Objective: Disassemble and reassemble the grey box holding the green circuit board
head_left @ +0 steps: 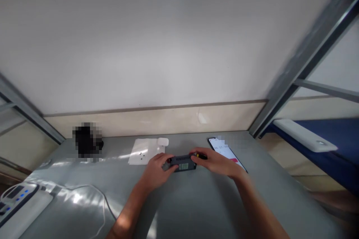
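Note:
A dark grey box-shaped device [183, 163] with vent slots and a pale label is held between my hands over the grey table. My left hand [160, 168] is closed on its left end, thumb in front and fingers behind. At its right end is my right hand [206, 160], closed round a black and yellow tool [201, 156], with the fingertips touching the device's top corner. Most of the tool is hidden by the fingers.
Behind my left hand lies a white sheet [134, 153] with several small dark pieces and a white case [163, 142]. A phone [224, 149] lies right. A power strip [19, 201] and white cable [97, 188] are left. Farther back stands a blurred black object [86, 141].

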The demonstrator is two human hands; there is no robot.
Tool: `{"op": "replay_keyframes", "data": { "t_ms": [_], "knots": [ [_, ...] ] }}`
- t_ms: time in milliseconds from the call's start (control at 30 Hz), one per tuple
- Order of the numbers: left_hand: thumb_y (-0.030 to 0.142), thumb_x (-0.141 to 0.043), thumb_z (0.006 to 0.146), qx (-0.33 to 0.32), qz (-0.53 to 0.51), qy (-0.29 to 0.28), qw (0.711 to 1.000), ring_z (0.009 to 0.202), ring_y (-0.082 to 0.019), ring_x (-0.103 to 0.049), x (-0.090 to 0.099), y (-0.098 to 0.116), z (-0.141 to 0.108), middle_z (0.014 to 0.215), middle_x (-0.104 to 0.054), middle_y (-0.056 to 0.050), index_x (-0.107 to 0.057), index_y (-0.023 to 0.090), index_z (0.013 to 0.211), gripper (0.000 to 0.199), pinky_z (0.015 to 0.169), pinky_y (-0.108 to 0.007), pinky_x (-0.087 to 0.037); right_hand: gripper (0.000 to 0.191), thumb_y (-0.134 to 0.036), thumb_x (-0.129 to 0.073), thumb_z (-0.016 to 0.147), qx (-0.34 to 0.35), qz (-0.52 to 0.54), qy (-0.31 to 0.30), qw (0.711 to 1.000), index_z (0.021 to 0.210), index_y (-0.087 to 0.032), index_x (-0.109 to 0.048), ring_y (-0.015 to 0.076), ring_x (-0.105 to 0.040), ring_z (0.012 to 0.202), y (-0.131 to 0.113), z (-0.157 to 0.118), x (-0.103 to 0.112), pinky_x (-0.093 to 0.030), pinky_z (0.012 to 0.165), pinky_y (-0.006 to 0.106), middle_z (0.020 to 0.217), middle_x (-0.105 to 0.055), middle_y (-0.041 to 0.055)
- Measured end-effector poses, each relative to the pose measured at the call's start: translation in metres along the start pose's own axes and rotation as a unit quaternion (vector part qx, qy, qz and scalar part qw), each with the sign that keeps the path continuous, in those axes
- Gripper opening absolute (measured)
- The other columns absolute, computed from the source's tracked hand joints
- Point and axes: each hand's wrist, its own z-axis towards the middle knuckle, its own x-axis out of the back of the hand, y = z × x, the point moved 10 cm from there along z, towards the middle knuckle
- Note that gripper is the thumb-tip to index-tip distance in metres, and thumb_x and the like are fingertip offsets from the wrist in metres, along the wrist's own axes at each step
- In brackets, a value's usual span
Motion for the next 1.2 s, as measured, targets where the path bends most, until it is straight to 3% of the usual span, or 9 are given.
{"op": "replay_keyframes", "data": {
  "t_ms": [167, 400, 600, 800, 900, 1067, 1200],
  "knots": [
    [0.029, -0.072, 0.093, 0.004, 0.003, 0.006, 1.000, 0.093, -0.022, -0.073, 0.004, -0.008, 0.000, 0.102, -0.079, -0.004, -0.074, 0.026, 0.112, 0.020, 0.090, -0.034, -0.059, 0.043, -0.057, -0.052, 0.101, 0.022, -0.033, 0.014, 0.999, 0.094, -0.022, -0.076, 0.0199, -0.058, 0.071, -0.005, 0.001, 0.006, -0.042, 0.067, 0.031, 0.078, -0.068, 0.0016],
    [0.024, -0.066, 0.095, -0.048, 0.001, 0.043, 0.998, 0.092, -0.023, -0.074, 0.017, -0.002, 0.001, 0.098, -0.077, -0.006, -0.074, 0.025, 0.092, 0.008, 0.088, -0.036, -0.060, 0.042, -0.055, -0.049, 0.099, -0.019, -0.115, 0.146, 0.982, 0.093, -0.023, -0.076, 0.0270, -0.068, 0.079, 0.014, 0.004, 0.039, -0.046, 0.073, 0.035, 0.083, -0.077, 0.0063],
    [0.022, -0.066, 0.096, -0.118, -0.034, -0.001, 0.992, 0.098, -0.024, -0.071, 0.001, 0.023, 0.000, 0.105, -0.076, -0.009, -0.073, 0.025, 0.087, 0.011, 0.088, -0.039, -0.059, 0.050, -0.058, -0.043, 0.099, -0.071, -0.144, 0.209, 0.965, 0.073, -0.024, -0.068, 0.0298, -0.070, 0.078, 0.028, 0.009, 0.050, -0.044, 0.072, 0.036, 0.077, -0.074, 0.0113],
    [0.008, -0.064, 0.090, -0.145, -0.029, -0.041, 0.988, 0.109, -0.025, -0.068, -0.014, 0.037, -0.004, 0.115, -0.073, -0.010, -0.071, 0.023, 0.091, 0.017, 0.096, -0.040, -0.058, 0.056, -0.058, -0.043, 0.100, -0.095, -0.121, 0.196, 0.968, 0.060, -0.024, -0.063, 0.0264, -0.068, 0.067, 0.038, 0.016, 0.039, -0.045, 0.068, 0.035, 0.065, -0.071, 0.0092],
    [0.002, -0.059, 0.086, -0.141, -0.021, -0.075, 0.987, 0.114, -0.025, -0.068, -0.021, 0.038, -0.004, 0.122, -0.072, -0.009, -0.073, 0.024, 0.095, 0.027, 0.100, -0.041, -0.057, 0.054, -0.055, -0.044, 0.100, -0.094, -0.101, 0.185, 0.973, 0.068, -0.022, -0.071, 0.0275, -0.071, 0.072, 0.042, 0.018, 0.032, -0.048, 0.071, 0.036, 0.070, -0.075, 0.0103],
    [-0.002, -0.059, 0.072, -0.124, 0.013, -0.089, 0.988, 0.117, -0.028, -0.067, -0.024, 0.034, -0.005, 0.126, -0.071, -0.008, -0.074, 0.026, 0.102, 0.044, 0.104, -0.045, -0.055, 0.032, -0.043, -0.061, 0.094, -0.072, -0.056, 0.180, 0.979, 0.105, -0.018, -0.078, 0.0291, -0.075, 0.100, 0.045, 0.023, 0.024, -0.052, 0.091, 0.038, 0.106, -0.082, 0.0111],
    [-0.001, -0.057, 0.072, -0.109, 0.029, -0.082, 0.990, 0.106, -0.027, -0.070, -0.021, 0.033, -0.004, 0.116, -0.074, -0.008, -0.075, 0.025, 0.101, 0.043, 0.098, -0.044, -0.056, 0.019, -0.032, -0.067, 0.087, -0.068, -0.026, 0.207, 0.976, 0.099, -0.020, -0.077, 0.0298, -0.074, 0.100, 0.045, 0.024, 0.028, -0.052, 0.095, 0.042, 0.102, -0.081, 0.0100]
  ]
}}
